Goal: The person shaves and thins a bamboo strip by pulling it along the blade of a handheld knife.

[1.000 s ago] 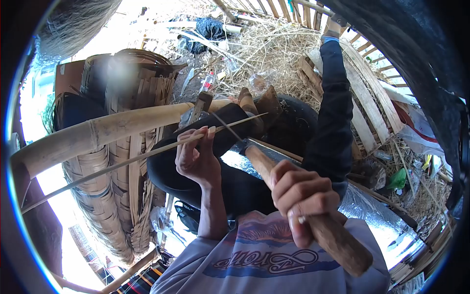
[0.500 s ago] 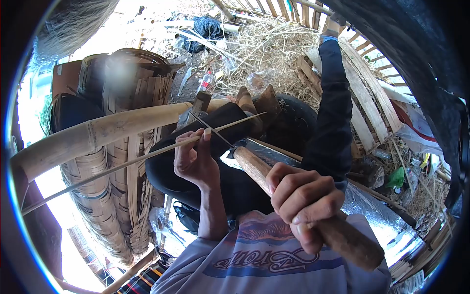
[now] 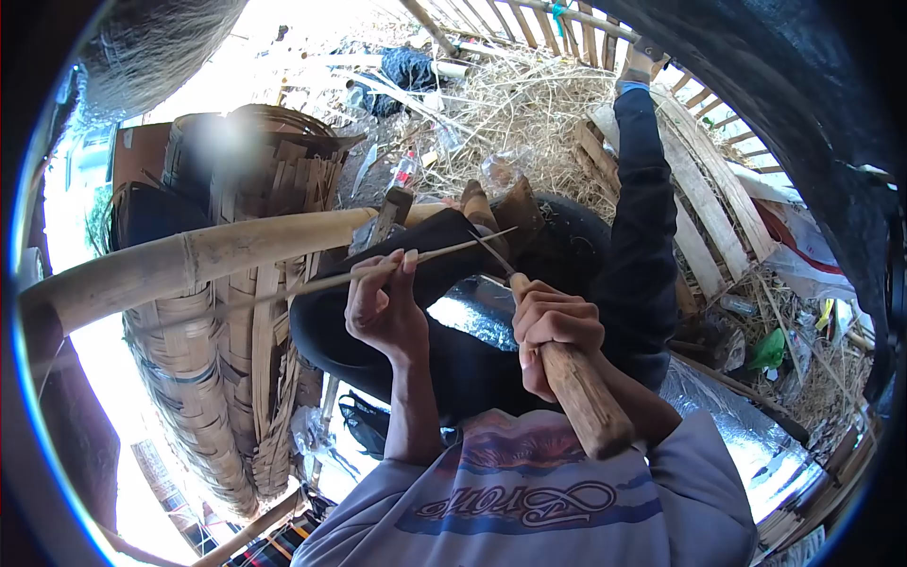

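My left hand [image 3: 383, 307] pinches a long, thin bamboo stick [image 3: 452, 249] between thumb and fingers, above my bent knee. The stick's pointed end reaches right, while its long tail runs off to the left and looks blurred. My right hand [image 3: 557, 331] is wrapped round the thick wooden handle [image 3: 583, 402] of a knife. Its narrow blade [image 3: 493, 253] points up and left and crosses the stick near the pointed end. Whether the edge actually touches the stick I cannot tell.
A thick bamboo pole [image 3: 236, 248] crosses on the left, beside tall woven bamboo baskets [image 3: 179, 397]. A wooden post [image 3: 389, 213] stands close beyond my left hand. Straw [image 3: 539, 104] and a plastic bottle [image 3: 404, 170] lie ahead. Wooden slats [image 3: 704, 208] are at the right.
My right hand has moved up and left with the knife, so the blade has slid from near my left fingers to the stick's pointed end. My left hand has barely shifted.
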### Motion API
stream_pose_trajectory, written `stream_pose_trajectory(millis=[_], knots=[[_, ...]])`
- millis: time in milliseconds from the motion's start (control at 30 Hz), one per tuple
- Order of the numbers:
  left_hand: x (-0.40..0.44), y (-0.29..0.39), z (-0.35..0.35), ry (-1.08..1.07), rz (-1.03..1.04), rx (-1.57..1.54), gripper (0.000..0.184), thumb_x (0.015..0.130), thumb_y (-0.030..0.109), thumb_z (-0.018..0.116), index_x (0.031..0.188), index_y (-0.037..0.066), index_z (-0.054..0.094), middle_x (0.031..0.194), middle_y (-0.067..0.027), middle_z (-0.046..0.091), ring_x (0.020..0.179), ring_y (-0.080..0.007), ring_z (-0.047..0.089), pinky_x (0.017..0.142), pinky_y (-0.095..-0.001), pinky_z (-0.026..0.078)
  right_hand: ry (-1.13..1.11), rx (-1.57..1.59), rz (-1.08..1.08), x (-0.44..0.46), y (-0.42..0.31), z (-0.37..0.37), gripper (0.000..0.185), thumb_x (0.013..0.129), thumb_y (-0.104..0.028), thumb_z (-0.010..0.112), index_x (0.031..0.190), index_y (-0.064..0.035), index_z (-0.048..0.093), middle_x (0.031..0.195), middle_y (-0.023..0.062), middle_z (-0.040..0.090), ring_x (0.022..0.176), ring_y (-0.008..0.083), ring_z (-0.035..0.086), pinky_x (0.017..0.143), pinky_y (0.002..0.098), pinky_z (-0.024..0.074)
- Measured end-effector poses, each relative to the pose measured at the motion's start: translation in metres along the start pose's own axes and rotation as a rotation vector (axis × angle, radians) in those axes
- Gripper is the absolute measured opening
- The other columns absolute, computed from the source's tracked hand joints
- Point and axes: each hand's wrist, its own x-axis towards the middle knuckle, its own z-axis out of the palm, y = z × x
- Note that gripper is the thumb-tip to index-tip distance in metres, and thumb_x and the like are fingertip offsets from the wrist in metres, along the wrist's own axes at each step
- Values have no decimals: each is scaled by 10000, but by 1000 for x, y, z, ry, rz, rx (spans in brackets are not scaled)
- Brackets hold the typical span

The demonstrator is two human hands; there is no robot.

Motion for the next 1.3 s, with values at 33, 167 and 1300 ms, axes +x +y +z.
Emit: stream_pose_trajectory(millis=[33,167,1300], knots=[[-1,1,3,-15,-7,-43,138,714,-65,734,797,21,667,793,-65,675,775,-158,593,727,-287,474,2,-12,-4,4,-2,-3,136,691,-15,587,685,-56,457,589,59,536,505,175,535,568,342,459],[1,0,2,-36,-90,85,88,786,-17,701,771,3,616,882,-113,675,849,-157,626,826,-305,478,80,145,-83,27,-43,-3,135,735,-94,610,735,-76,476,578,41,526,518,171,540,604,353,459],[-2,2,0,18,-100,18,89,763,-20,720,770,2,634,822,-87,664,788,-144,614,746,-262,464,220,165,-126,12,-1,12,147,692,-51,606,757,-53,474,566,40,532,494,161,518,561,340,439]])
